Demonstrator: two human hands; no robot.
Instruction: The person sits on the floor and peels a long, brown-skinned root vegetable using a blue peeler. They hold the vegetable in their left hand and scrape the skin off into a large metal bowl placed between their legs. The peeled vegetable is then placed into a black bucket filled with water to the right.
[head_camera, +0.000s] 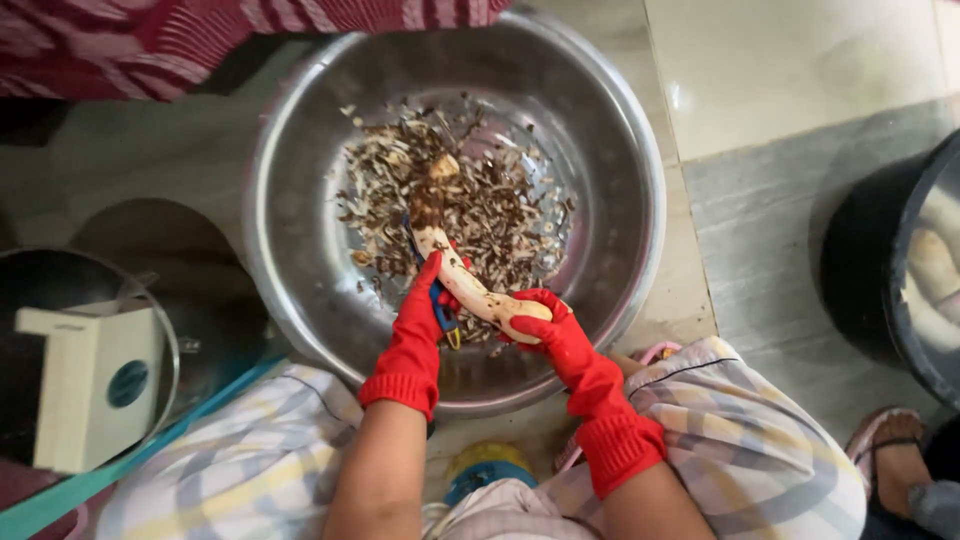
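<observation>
Seen from above, held over a wide steel basin (300, 240): a long, partly peeled root (468, 285), pale along its near stretch, still dark-skinned at the far tip. Gripped at its near, rounded end by the right hand (555, 335) in a red rubber glove, fingers curled shut around that end from beneath and the side, thumb over the top. Slanting up and away from those fingers toward the basin's middle. Pressed against its left flank, about midway along, the left hand (420, 325), also red-gloved, fingers closed on a blue-and-yellow peeler (441, 312), index finger stretched along the root. Below, on the basin floor, a spread of brown peelings (500, 200). To the left, a dark round pot (60, 300) with a cream box-like object (85, 385) inside. At the right edge, a black tub (880, 260) holding pale peeled roots (935, 265). Nearby, a sandalled foot (895, 450).
</observation>
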